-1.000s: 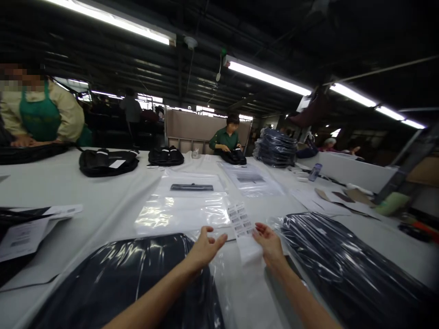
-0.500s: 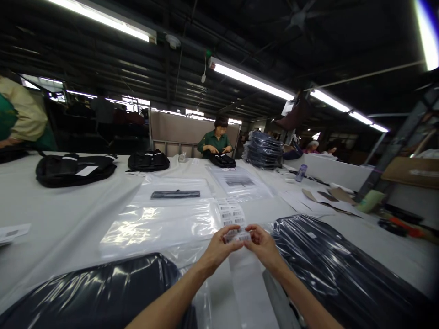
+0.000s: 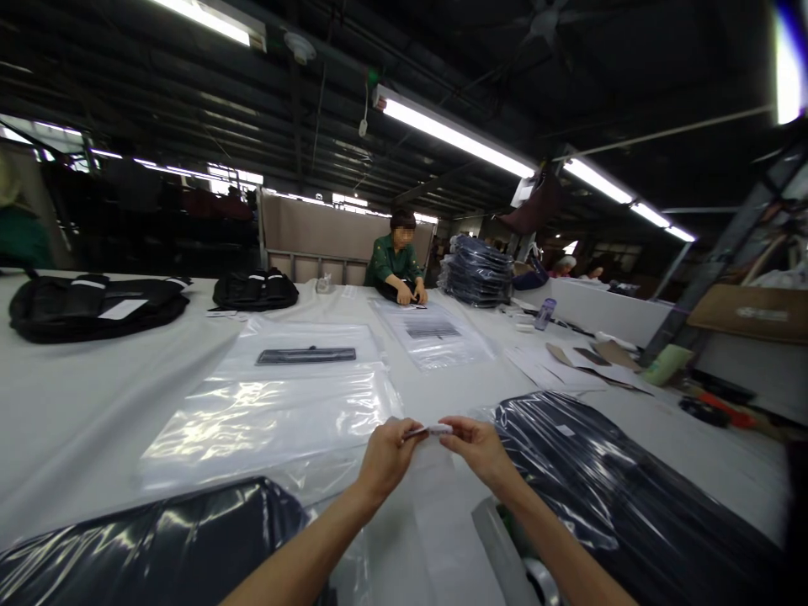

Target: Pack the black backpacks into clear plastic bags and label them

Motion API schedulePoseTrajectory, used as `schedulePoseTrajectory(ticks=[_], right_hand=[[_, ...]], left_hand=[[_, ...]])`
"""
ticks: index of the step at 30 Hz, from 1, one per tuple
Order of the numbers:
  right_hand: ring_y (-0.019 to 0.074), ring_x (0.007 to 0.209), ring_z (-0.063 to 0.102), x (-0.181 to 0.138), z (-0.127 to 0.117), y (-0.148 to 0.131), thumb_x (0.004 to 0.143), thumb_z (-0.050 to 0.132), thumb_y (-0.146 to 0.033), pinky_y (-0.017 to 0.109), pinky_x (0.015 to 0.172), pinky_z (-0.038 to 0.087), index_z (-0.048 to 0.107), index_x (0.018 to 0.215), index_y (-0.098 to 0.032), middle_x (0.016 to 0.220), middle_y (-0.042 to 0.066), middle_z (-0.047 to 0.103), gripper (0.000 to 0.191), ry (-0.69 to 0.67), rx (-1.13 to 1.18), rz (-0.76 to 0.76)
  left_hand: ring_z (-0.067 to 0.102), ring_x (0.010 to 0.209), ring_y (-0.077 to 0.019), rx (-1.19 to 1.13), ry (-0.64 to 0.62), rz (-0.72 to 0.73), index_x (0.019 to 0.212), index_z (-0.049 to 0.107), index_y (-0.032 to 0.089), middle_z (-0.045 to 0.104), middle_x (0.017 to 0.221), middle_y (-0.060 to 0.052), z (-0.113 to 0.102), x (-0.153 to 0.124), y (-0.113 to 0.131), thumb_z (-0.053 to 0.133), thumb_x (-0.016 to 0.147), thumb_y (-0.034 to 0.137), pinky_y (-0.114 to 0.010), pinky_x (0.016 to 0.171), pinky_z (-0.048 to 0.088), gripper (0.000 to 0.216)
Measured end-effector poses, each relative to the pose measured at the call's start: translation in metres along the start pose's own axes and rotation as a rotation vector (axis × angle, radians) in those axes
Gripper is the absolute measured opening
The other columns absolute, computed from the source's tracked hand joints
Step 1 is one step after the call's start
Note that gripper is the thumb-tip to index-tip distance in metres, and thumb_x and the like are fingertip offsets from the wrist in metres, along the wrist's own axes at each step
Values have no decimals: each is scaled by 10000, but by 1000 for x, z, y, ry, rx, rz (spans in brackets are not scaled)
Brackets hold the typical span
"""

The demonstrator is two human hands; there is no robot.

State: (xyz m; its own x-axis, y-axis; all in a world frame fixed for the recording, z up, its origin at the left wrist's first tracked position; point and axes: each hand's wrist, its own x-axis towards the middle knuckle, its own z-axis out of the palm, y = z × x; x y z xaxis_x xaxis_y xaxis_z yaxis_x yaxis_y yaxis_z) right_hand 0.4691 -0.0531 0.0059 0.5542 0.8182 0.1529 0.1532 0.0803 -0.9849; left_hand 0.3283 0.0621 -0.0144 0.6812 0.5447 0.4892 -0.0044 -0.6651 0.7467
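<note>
Two hands pinch a white label strip.

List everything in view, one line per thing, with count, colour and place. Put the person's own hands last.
label strip: one, white, pinched between both hands.
bagged dark garments: two, navy in clear plastic, front right and front left.
clear plastic bags: a flat pile, transparent, table centre.
printed bags: one pile, clear with black print, farther back.
black bags: two, black, far left of the table.
table: one, white.
stack of packed garments: one, dark, far end.
co-worker: one, green top, far end.
left hand: on the strip's left end.
right hand: on its right end.
</note>
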Motion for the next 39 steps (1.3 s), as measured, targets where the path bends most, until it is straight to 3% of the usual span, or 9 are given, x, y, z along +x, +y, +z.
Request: schedulePoseTrajectory(ticks=[5, 11, 15, 19, 24, 27, 30, 34, 39], right_hand=[[173, 669, 630, 2, -5, 6, 576, 778, -408, 297, 655, 506, 692, 836, -170, 729, 20, 700, 363, -42, -25, -12], [203, 781, 627, 13, -8, 15, 638, 728, -437, 335, 737, 507, 735, 819, -206, 849, 49, 702, 294, 169, -147, -141], [211, 912, 592, 24, -7, 22, 663, 710, -414, 342, 818, 474, 735, 803, -235, 976, 52, 657, 228, 327, -237, -282], [227, 951, 589, 28, -2, 27, 697, 679, -421, 370, 846, 468, 727, 837, -221, 1027, 70, 650, 249, 388, -288, -293], [211, 906, 591, 27, -1, 16, 755, 616, -433, 363, 876, 449, 713, 836, -198, 925, 69, 658, 266, 456, -450, -460], [232, 842, 605, 14, 2, -3, 691, 636, -504, 394, 827, 463, 696, 851, -177, 874, 78, 669, 369, 516, -435, -316], [262, 882, 606, 2, 8, -17, 610, 704, -502, 429, 844, 440, 694, 929, -227, 906, 93, 687, 421, 612, -385, -41], [253, 882, 596, -16, 30, -21, 501, 800, -457, 428, 866, 420, 706, 829, -258, 984, 124, 674, 395, 599, -80, 52], [177, 718, 581, -55, 85, -29, 372, 837, -402, 364, 731, 483, 702, 734, -189, 854, 62, 677, 441, 428, 141, 223]], left_hand=[[618, 773, -187, 190, -58, 178, 949, 678, 266, 700, 849, -12, 1, 6, -12, 457, 908, 360, -301, 758, 442, 243], [614, 832, -221, 312, 1, 237, 1009, 647, 204, 680, 920, -69, 8, 19, -19, 376, 937, 375, -358, 779, 462, 329], [607, 888, -224, 353, 59, 186, 1075, 620, 201, 667, 984, -87, 24, 24, -22, 370, 941, 356, -375, 822, 462, 323], [605, 941, -207, 348, 43, 96, 1093, 606, 213, 660, 1034, -73, 38, 25, -26, 367, 944, 350, -342, 854, 464, 313], [579, 1025, -268, 370, -79, -77, 1075, 614, 163, 646, 1045, -132, 30, 23, -44, 260, 955, 415, -424, 873, 448, 451], [438, 1196, -340, 433, -222, -158, 1032, 643, 214, 609, 1133, -126, 17, 8, -46, 362, 926, 412, -563, 945, 337, 360], [398, 1225, -365, 475, -345, -215, 1164, 575, 300, 561, 1225, -110, 7, -3, -35, 554, 834, 417, -606, 983, 246, 351], [484, 1148, -346, 486, -371, -230, 1338, 408, 242, 565, 1198, -172, -32, -8, -7, 480, 879, 350, -519, 920, 372, 477], [482, 1180, -206, 422, -331, -105, 1310, 444, 202, 534, 1282, -74, -169, -70, 39, 335, 937, 263, -328, 993, 367, 393]])
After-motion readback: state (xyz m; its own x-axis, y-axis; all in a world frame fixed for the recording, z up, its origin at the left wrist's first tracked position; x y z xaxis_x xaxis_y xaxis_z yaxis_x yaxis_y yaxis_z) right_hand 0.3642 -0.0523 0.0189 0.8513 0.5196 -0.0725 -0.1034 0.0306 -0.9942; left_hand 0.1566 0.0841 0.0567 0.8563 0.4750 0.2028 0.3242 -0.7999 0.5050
